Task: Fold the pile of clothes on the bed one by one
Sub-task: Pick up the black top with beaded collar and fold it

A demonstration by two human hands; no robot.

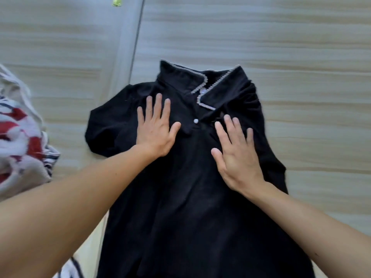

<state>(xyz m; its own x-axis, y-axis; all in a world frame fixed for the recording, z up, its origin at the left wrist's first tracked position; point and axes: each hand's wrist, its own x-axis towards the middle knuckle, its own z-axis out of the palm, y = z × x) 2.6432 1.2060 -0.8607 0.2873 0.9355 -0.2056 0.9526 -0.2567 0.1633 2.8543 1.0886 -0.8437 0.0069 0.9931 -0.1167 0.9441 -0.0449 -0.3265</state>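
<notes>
A black short-sleeved dress [186, 207] with a grey-trimmed collar [202, 85] and a white button [195, 121] lies face up and spread flat on the pale striped bed surface [301, 97]. My left hand [155, 129] rests flat on its chest, left of the button, fingers spread. My right hand [235, 155] lies flat on the chest to the right of the button, fingers apart. Neither hand grips the cloth. The right sleeve is bunched near the collar.
A pile of other clothes [20, 141], white with red and dark stripes, sits at the left edge. More striped cloth [70, 271] shows at the bottom left. A thin dark cord [137, 37] runs down the bed surface above the dress.
</notes>
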